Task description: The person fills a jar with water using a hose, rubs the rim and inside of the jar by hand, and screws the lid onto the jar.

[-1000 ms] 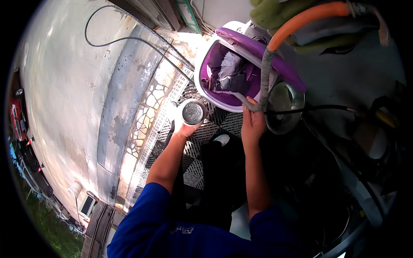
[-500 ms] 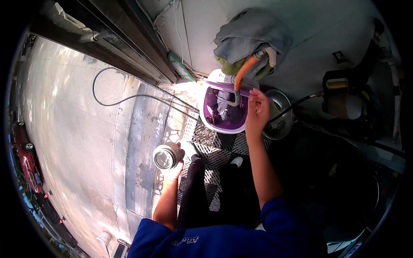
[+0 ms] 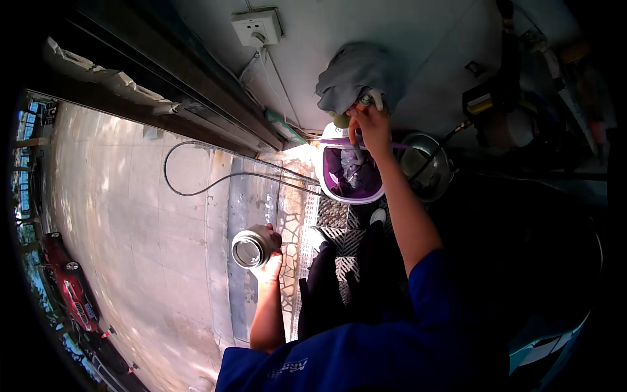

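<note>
My left hand (image 3: 269,264) is wrapped round a pale round jar (image 3: 249,251) with a ringed rim, held tilted over the paving; what is inside cannot be made out. My right hand (image 3: 375,128) reaches up to the wall, its fingers closed at the top of a short orange hose (image 3: 353,130), just below the tap fitting (image 3: 366,99). A grey cloth (image 3: 353,75) hangs over the tap. The hose's grey end points down into a purple bucket with a white rim (image 3: 349,200), which holds dark wet-looking cloth (image 3: 353,173).
A metal basin (image 3: 436,178) stands right of the bucket. A black hose (image 3: 196,195) loops over the paving and runs behind the bucket. Near the right wall is a dark machine (image 3: 499,108). A socket (image 3: 257,27) is on the wall; parked cars (image 3: 75,287) are at far left.
My right hand has moved up from above the bucket's right edge to the hose near the tap, and its fingers have closed there. My left hand still holds the jar. The view has shifted.
</note>
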{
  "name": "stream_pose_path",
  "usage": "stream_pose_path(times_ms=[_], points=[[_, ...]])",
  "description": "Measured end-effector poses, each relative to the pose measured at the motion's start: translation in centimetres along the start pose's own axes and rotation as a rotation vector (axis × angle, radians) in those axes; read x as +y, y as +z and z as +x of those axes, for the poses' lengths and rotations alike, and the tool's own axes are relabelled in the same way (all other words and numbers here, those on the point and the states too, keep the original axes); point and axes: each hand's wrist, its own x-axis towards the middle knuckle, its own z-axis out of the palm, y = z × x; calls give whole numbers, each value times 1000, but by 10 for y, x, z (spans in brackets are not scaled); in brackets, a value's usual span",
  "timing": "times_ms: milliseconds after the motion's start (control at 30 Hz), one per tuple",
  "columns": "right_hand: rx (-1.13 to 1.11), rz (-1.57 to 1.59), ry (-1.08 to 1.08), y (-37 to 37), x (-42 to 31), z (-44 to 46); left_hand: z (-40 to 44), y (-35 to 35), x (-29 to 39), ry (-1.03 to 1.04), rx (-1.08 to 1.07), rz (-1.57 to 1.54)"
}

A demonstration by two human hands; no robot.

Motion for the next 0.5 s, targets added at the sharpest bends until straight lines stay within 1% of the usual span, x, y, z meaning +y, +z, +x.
stream_pose_path(times_ms=[67, 100, 167, 233, 267, 300, 333, 367, 400, 467, 500], points=[[-243, 128, -23, -7, -12, 2, -2, 5, -9, -9, -21, -57], [-254, 128, -18, -13, -11, 8, -4, 7, -15, -15, -44, -115], [-464, 183, 47, -24, -6, 18, -3, 5, -26, 45, -68, -78], [-500, 177, 67, -28, -3, 25, 0, 3, -36, -121, -137, -208], [-539, 164, 80, -30, -1, 28, 1, -6, -38, -21, -61, -187], [-544, 164, 82, -30, -7, 28, 0, 1, -46, -17, -61, -190], [-515, 216, 126, -29, -13, 28, -2, 12, -57, -63, -49, -275], [-485, 269, 170, -27, -18, 27, 0, 15, -62, -65, -58, -279], [-490, 272, 172, -27, -14, 26, 1, 17, -68, -67, -67, -284], [-375, 222, 115, -24, -8, 26, 4, 25, -78, -30, -61, -256], [-377, 225, 117, -23, -10, 24, 5, 23, -79, -17, -54, -237]])
